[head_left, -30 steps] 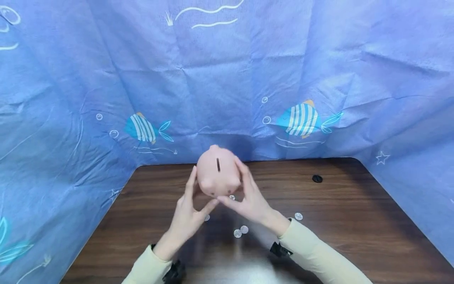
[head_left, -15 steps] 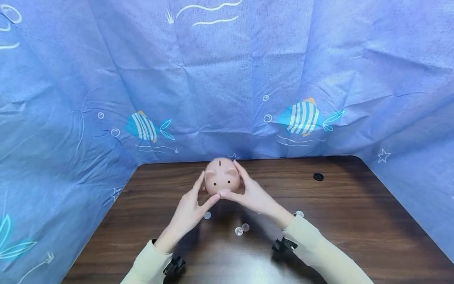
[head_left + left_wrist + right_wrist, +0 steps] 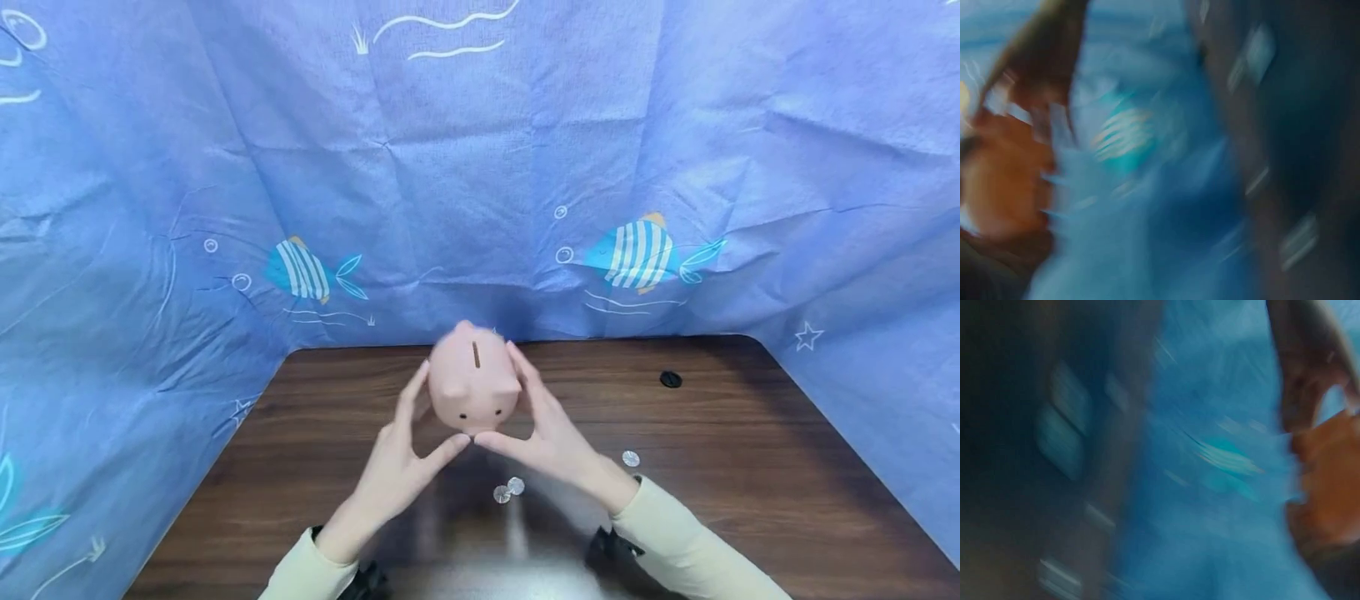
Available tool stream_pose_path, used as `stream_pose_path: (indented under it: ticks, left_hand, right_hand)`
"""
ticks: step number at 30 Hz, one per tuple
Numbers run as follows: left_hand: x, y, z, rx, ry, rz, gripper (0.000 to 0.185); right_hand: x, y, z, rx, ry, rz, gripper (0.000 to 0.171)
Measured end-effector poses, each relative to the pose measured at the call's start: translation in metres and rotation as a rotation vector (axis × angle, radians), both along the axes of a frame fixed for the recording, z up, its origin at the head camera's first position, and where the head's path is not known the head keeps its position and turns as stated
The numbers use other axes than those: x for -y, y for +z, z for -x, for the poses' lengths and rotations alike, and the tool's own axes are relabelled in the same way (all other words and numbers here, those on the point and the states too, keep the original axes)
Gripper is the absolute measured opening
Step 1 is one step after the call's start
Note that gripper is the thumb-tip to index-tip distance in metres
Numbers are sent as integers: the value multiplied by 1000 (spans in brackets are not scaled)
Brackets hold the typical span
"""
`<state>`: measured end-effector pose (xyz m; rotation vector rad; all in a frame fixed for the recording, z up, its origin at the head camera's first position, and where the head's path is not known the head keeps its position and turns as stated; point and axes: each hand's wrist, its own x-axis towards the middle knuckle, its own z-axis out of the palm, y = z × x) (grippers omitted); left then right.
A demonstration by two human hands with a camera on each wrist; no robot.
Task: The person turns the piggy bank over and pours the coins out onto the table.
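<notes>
One pink piggy bank, with a single coin slot on top, sits between my two hands, the left hand and the right hand, above one dark wooden table. Three silver coins show on the tabletop: a touching pair, coin and coin, just below the bank, and one lone coin off to my right. One small black round cap lies near the far right edge. On the blue backdrop cloth I count two full striped fish. Both wrist views are too blurred for counting.
</notes>
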<state>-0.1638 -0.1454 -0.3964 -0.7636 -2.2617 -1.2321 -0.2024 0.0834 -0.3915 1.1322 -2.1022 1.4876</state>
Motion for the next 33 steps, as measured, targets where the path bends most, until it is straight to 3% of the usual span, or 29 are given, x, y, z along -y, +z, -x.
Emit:
stream_pose_path:
  ticks: [2, 3, 4, 6, 8, 11, 13, 15, 16, 17, 18, 22, 23, 24, 25, 26, 27, 29, 31, 33]
  left_hand:
    - [-1, -17, 3, 359, 32, 10, 87]
    - [-2, -24, 4, 490, 36, 20, 87]
    - [-3, -29, 6, 579, 31, 36, 86]
    - [-5, -30, 8, 606, 10, 48, 85]
    - [-5, -20, 5, 478, 10, 31, 86]
    - [-2, 5, -2, 81, 3, 15, 88]
    - [2, 18, -8, -161, -15, 24, 87]
    - [5, 23, -12, -297, -47, 44, 86]
    - [6, 22, -13, -304, -49, 50, 87]
    - [6, 19, -14, -267, -59, 42, 88]
    - [5, 14, -15, -172, -67, 22, 89]
    - [2, -15, -10, 359, -23, -18, 99]
    - [2, -20, -9, 460, -6, -10, 99]
    - [2, -21, -9, 527, 22, 10, 99]
    - [2, -20, -9, 545, 31, 28, 99]
    - [3, -16, -10, 523, 28, 33, 99]
    - [3, -10, -11, 452, 30, 35, 99]
    - [2, 7, -16, 232, 24, 27, 99]
    - [2, 23, -19, -26, -7, 23, 97]
    - [3, 30, -20, -230, -28, 34, 97]
  right_hand:
    - [1, -23, 1, 387, -67, -85, 103]
    - [2, -31, 1, 533, -84, -109, 101]
    - [2, -36, 2, 640, -106, -132, 99]
    - [0, -37, 3, 674, -119, -154, 98]
    - [-2, -25, 2, 535, -108, -114, 99]
    - [-3, 7, -1, 54, -51, -16, 102]
    - [-3, 24, -1, -278, 46, 79, 103]
    - [-2, 29, 0, -489, 122, 136, 101]
    - [-1, 27, 1, -519, 138, 150, 101]
    - [0, 20, 1, -492, 128, 140, 101]
    - [2, 11, -1, -393, 100, 121, 101]
    - [11, -31, -11, 314, -28, -1, 99]
    - [13, -36, -14, 451, -57, -27, 99]
    - [14, -37, -16, 548, -75, -33, 99]
    - [15, -35, -16, 576, -72, -32, 98]
    - [15, -28, -17, 533, -76, -43, 98]
    - [14, -19, -18, 453, -65, -37, 98]
    - [13, 2, -19, 181, -37, 21, 98]
    - [11, 22, -18, -148, 2, 94, 97]
    - [10, 33, -16, -409, 51, 158, 95]
